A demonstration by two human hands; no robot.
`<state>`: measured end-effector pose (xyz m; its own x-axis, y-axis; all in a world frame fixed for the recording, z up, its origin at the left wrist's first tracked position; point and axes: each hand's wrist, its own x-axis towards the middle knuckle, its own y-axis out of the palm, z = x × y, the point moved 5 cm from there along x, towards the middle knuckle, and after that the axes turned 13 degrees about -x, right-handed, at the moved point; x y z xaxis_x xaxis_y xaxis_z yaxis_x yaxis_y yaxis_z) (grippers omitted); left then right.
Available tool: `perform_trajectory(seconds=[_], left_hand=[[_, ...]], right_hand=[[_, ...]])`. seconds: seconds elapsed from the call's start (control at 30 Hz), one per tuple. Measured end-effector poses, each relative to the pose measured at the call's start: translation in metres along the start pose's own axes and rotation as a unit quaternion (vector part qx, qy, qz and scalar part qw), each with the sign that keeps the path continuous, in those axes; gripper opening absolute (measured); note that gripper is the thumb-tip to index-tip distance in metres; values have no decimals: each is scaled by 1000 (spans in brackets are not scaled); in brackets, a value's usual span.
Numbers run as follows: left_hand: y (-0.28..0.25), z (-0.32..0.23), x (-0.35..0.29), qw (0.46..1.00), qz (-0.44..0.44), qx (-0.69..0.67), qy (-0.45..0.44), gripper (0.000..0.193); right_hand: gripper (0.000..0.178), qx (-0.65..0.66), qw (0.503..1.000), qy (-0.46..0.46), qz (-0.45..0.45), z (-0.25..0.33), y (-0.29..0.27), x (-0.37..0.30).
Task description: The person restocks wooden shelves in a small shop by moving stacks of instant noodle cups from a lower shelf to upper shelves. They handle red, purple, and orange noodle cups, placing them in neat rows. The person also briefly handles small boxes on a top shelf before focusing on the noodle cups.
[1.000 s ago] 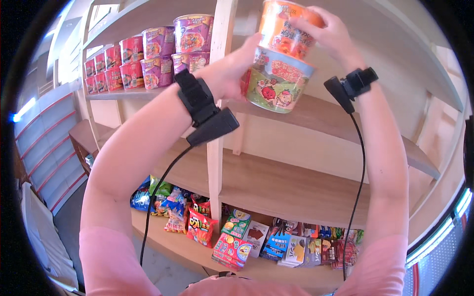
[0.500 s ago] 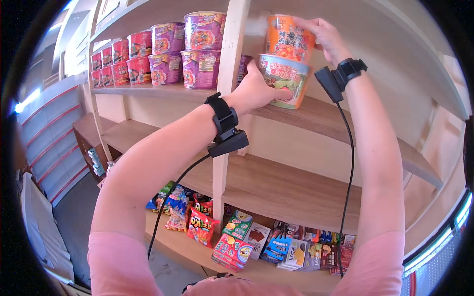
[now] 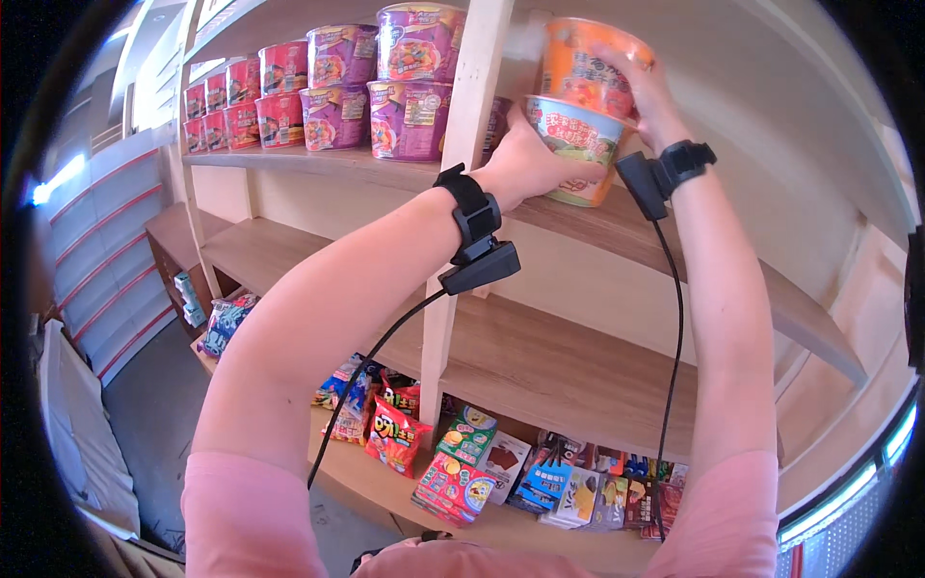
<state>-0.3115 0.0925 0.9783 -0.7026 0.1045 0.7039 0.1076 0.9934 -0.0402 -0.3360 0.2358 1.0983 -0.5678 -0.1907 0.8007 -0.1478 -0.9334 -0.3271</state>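
Note:
On the upper shelf two large instant noodle cups stand stacked just right of the wooden post. My left hand (image 3: 533,166) is wrapped round the lower one, a noodle cup in pale blue, green and orange (image 3: 580,140), with the thumb up on its left side and fingers across its lower front. My right hand (image 3: 647,104) holds the right side of the orange noodle cup (image 3: 590,65) on top, its fingers bent over the front. The orange cup leans slightly and sits against the lower cup's lid. Black straps with small cabled devices circle both my wrists.
Left of the wooden post (image 3: 472,96), purple noodle cups (image 3: 412,118) and red noodle cups (image 3: 280,119) stand in stacked pairs. A middle shelf (image 3: 568,371) runs below. Snack bags (image 3: 396,435) and small boxes (image 3: 453,489) crowd the bottom shelf. Black cables hang from my wrists.
Both hands and the two stacked cups appear shifted a little to the right in the view. The orange cup now tilts more, and my right fingers reach further over its front.

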Motion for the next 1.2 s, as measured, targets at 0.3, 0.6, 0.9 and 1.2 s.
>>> perform_trajectory(seconds=[0.3, 0.6, 0.9, 1.2], left_hand=[[-1, 14, 12, 1000, 28, -15, -2, 93], [-2, 11, 6, 1000, 8, 2, -6, 91], [-13, 0, -25, 979, -41, 187, 67, 116], [-57, -46, -254, 969, 160, 179, 61, 75]], right_hand=[[74, 19, 999, -9, -38, -11, 1, -8], [85, 24, 997, -30, -74, -17, -1, -14], [103, 15, 993, 23, -118, -28, -16, -11], [120, 49, 969, 172, -168, -24, -37, -41]])
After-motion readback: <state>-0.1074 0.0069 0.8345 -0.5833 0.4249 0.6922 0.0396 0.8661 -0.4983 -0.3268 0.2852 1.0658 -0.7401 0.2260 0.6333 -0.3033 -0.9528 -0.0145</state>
